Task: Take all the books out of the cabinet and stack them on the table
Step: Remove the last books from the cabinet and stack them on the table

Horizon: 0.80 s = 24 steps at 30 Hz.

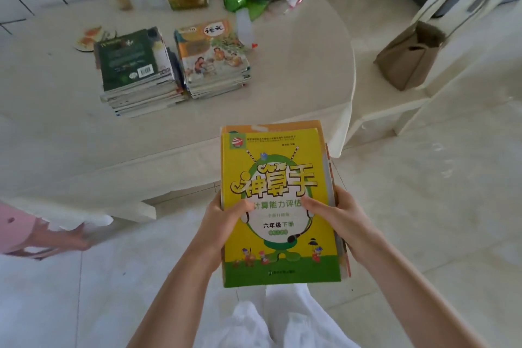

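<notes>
Both hands, left hand (226,213) and right hand (337,213), clamp a flat bundle of glossy yellow-green paperback books (278,200).

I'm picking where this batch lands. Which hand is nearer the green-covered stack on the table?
Left. The left hand grips the carried books' left edge, on the side facing the green-covered stack; the right hand grips their right edge, farther away.

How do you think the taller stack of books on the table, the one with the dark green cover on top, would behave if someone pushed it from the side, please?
The dark-green-topped stack of books would probably shear rather than slide whole: its lower books are already splayed out unevenly. It looks heavy, being many books deep. It would likely bump the neighbouring stack with the illustrated cover, which sits right beside it on the pale table.
</notes>
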### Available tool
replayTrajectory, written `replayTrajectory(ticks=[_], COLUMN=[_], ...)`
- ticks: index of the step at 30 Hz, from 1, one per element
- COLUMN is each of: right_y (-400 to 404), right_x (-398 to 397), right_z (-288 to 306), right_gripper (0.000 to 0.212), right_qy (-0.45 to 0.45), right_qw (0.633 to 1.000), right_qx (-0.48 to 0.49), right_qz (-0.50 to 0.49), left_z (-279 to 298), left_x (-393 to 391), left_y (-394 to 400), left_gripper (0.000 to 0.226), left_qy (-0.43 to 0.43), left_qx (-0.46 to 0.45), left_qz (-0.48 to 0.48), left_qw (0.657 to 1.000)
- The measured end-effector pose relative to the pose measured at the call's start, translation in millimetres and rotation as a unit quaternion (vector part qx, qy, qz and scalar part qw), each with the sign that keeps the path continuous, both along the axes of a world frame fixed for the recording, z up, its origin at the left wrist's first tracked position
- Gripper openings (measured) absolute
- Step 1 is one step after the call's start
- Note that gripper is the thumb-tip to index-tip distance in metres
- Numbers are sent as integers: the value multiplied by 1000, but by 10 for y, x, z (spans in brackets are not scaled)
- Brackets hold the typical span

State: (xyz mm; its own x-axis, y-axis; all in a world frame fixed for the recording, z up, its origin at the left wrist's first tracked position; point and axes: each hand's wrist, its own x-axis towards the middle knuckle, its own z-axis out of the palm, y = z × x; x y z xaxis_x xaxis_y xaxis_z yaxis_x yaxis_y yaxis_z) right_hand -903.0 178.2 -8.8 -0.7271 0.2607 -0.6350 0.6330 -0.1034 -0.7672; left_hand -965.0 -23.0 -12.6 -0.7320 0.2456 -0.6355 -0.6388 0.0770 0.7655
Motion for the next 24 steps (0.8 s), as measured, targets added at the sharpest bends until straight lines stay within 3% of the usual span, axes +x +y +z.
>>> replayTrajectory(ticks=[11,18,24], right_y=[415,331,177], right_x=[-1117,-1900,-2676], right_z=[-2,-78,-123], right_gripper=[41,30,38], right_qy=[12,32,46], right_qw=[991,986,981], right_qx=[2,16,22], right_qz=[133,164,186], left_z=[25,-55,-64], left_x=[-663,-1293,-2053], left_y=[290,162,-44], left_gripper=[30,33,38], left_qy=[23,29,46], left_qx=[7,32,30], left_qz=[90,115,120], left_qw=[996,992,991])
